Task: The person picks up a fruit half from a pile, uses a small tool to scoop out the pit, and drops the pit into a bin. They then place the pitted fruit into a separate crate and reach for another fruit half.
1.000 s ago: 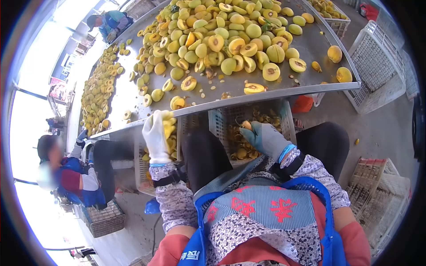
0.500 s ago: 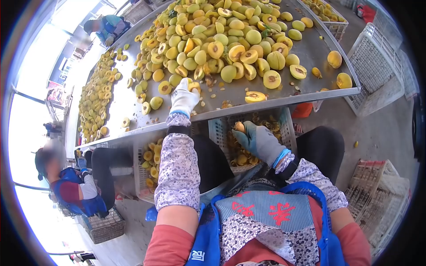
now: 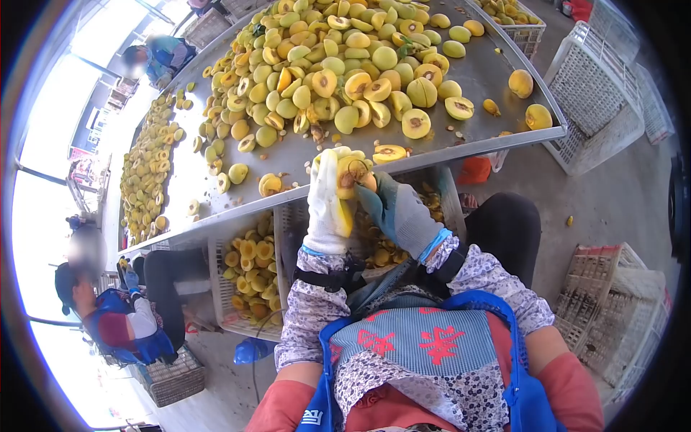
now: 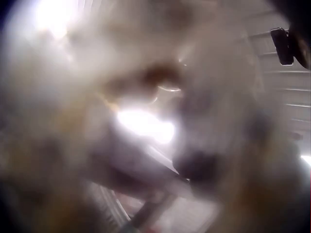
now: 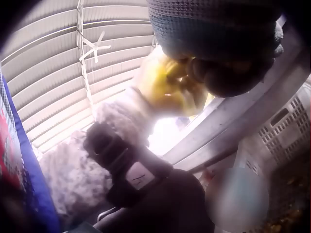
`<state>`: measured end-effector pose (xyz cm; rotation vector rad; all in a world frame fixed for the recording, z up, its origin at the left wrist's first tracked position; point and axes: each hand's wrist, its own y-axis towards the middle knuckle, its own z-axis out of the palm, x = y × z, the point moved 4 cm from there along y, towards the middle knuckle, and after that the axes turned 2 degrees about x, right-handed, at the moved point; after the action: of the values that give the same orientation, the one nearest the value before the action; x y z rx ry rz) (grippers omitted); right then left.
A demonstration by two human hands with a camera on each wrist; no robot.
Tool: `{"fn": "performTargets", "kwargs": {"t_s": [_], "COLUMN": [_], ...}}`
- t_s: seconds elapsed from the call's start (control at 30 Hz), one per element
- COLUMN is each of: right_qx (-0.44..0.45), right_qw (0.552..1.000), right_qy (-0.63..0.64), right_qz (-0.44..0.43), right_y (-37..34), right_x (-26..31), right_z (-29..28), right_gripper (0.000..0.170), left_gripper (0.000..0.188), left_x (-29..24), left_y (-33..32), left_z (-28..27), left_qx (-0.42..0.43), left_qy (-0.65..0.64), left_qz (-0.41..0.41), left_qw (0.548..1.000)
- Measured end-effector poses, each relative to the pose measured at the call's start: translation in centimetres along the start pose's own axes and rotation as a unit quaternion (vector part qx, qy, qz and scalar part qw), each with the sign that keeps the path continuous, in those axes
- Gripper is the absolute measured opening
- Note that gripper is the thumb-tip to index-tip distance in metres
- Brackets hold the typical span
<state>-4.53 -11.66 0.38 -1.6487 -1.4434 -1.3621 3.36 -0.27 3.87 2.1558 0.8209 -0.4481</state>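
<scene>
In the head view the left hand, in a white glove stained yellow, holds an opened yellow fruit just in front of the table edge. Against its right side, the grey-and-teal gloved right hand has its fingertips at the fruit, pinching a small orange piece. The right wrist view shows the right glove above and the yellow-stained left glove beside it; the fruit there is unclear. Everything close in the left wrist view is blurred.
A metal table bears a large heap of halved fruit and a row at left. Below its edge stand a crate of fruit halves and another between the knees. White crates stand right. Another person sits left.
The left hand has come back from the fruit on the table and now holds one in front of the edge. The right hand has moved up and left to meet it.
</scene>
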Motion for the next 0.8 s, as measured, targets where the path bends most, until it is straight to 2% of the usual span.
{"fn": "performTargets", "kwargs": {"t_s": [0.13,0.2,0.23,0.33,0.37,0.4,0.47,0.5,0.53,0.57,0.6,0.63,0.7,0.77,0.8], "right_qx": [0.012,0.028,0.032,0.059,0.085,0.085,0.047,0.047,0.065,0.082,0.082,0.097,0.110,0.127,0.126], "right_qw": [0.999,0.998,0.999,0.995,0.991,0.991,0.997,0.997,0.995,0.989,0.989,0.988,0.987,0.971,0.971], "right_qy": [-0.020,-0.018,0.006,0.035,0.039,0.038,0.062,0.062,0.061,0.059,0.059,0.053,0.047,0.161,0.162], "right_qz": [0.023,0.044,0.044,0.072,0.096,0.097,-0.007,-0.005,0.050,0.105,0.106,0.108,0.110,0.120,0.121], "right_y": [-0.2,-0.4,-0.4,-0.4,-0.6,-0.9,-1.5,-1.4,-1.4,-1.3,-1.2,-1.2,-1.3,-1.4,-1.4], "right_x": [0.0,-0.3,-0.3,-1.2,-1.7,-2.0,-1.7,-1.5,-1.6,-1.8,-1.6,-1.5,-1.8,-2.7,-2.7], "right_z": [-0.3,-0.1,0.0,0.8,1.3,1.7,2.1,1.9,1.8,1.6,1.3,1.0,1.4,2.8,2.8], "right_gripper": [0.045,0.046,0.046,0.048,0.050,0.050,0.054,0.054,0.056,0.057,0.057,0.059,0.060,0.060,0.060], "left_gripper": [0.025,0.025,0.025,0.023,0.022,0.021,0.019,0.019,0.019,0.020,0.022,0.022,0.026,0.025,0.024], "left_x": [0.2,-0.9,-1.5,-3.0,-2.2,-1.4,-0.7,-0.7,-0.9,-1.3,-1.7,-1.6,-0.6,-1.2,-1.4], "left_y": [-0.1,0.1,0.1,0.1,-0.1,-0.6,-1.1,-1.1,-1.1,-1.0,-0.9,-0.7,-0.6,-0.5,-0.6], "left_z": [0.1,0.1,0.2,0.7,1.0,1.8,2.6,2.7,2.9,2.7,2.5,2.2,2.4,2.3,2.3], "left_qx": [-0.005,-0.016,-0.015,-0.034,-0.078,-0.116,-0.127,-0.139,-0.139,-0.140,-0.141,-0.140,-0.104,-0.115,-0.128], "left_qy": [-0.055,0.016,0.015,0.005,-0.228,-0.444,-0.463,-0.481,-0.481,-0.426,-0.370,-0.370,-0.485,-0.489,-0.494], "left_qz": [-0.012,0.049,0.049,0.001,-0.141,-0.273,-0.268,-0.262,-0.264,-0.242,-0.219,-0.220,-0.316,-0.327,-0.339], "left_qw": [0.998,0.999,0.999,0.999,0.960,0.845,0.835,0.825,0.825,0.860,0.892,0.892,0.809,0.800,0.790]}}
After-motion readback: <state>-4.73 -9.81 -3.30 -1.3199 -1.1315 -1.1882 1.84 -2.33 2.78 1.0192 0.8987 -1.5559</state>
